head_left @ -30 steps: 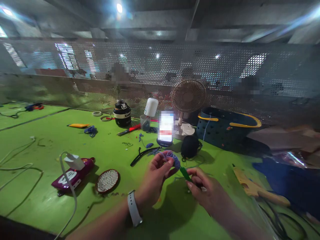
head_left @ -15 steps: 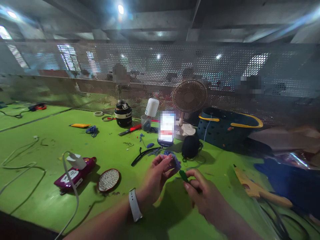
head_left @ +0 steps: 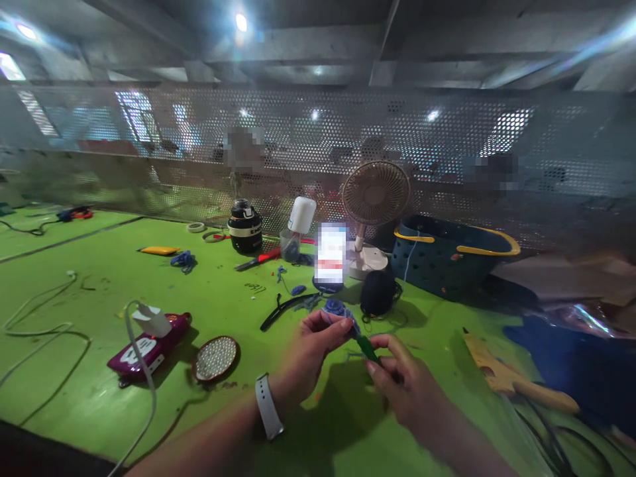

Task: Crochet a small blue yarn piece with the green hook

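Note:
My left hand point(head_left: 315, 344), with a white band at the wrist, pinches a small blue-purple crocheted piece point(head_left: 336, 307) between thumb and fingers. In my right hand point(head_left: 402, 374) is a green-handled crochet hook point(head_left: 368, 349), gripped near the handle's end. The hook's tip meets the piece's right edge, where the yarn and my left fingers hide it. Just beyond my hands lies a dark ball of yarn point(head_left: 377, 293). A lit phone point(head_left: 330, 255) stands upright behind the crocheted piece, its screen blurred.
A desk fan point(head_left: 376, 192), a dark basket with yellow handles point(head_left: 447, 265) and a black flask point(head_left: 245, 226) stand at the back. To the left are a purple power bank-like box point(head_left: 149, 344) and a round studded disc point(head_left: 215, 358). A yellow tool point(head_left: 517, 377) lies right.
The crocheted piece has turned in my left hand, showing more of its rounded top. My left thumb has shifted right toward the hook. The right hand has barely moved.

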Available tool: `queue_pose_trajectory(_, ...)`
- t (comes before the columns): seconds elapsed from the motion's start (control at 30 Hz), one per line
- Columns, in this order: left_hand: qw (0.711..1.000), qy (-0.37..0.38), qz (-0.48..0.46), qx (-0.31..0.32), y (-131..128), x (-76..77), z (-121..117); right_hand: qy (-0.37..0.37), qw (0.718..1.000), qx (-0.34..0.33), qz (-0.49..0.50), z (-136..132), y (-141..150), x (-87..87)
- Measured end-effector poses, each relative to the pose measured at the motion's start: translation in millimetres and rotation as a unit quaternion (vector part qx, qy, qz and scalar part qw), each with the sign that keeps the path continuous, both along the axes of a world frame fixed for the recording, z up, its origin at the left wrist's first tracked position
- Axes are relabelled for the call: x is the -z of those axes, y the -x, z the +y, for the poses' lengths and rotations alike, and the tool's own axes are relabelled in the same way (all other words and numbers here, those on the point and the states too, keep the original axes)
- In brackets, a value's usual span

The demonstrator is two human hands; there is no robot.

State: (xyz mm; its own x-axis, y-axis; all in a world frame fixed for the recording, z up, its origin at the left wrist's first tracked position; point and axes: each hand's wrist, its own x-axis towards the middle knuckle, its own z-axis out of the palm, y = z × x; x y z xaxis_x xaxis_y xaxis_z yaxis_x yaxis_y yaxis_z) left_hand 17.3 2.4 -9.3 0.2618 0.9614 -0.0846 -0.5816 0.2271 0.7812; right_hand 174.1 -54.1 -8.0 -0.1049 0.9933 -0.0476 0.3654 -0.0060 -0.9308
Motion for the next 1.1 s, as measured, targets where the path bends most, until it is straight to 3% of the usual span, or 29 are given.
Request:
queue_pose_trajectory(0.17,1.0,-0.013,0.018,0.01,3,0.5,3,-0.02,0.999,0.014,0.049,3,-5,-4.3)
queue_pose_trajectory(0.27,0.999,-0.027,0.028,0.018,5,-2.5,4,-0.033,0.999,0.021,0.027,7,-9,-1.5)
queue_pose_trajectory(0.47,0.999,-0.014,0.032,0.032,4,-3.3,2,0.003,0.997,-0.051,0.053,11,-10,17.6)
queue_pose_trajectory(0.67,0.999,-0.014,0.029,0.014,2,-1.2,2,0.07,0.979,-0.097,0.163,6,4,23.9)
queue_pose_trajectory(0.8,0.999,-0.029,0.042,0.017,5,-1.0,5,0.093,0.976,-0.082,0.178,5,8,16.9)
queue_pose_trajectory(1.1,0.993,-0.088,0.08,0.008,12,-3.0,15,0.063,0.985,-0.015,0.163,8,-3,7.2)
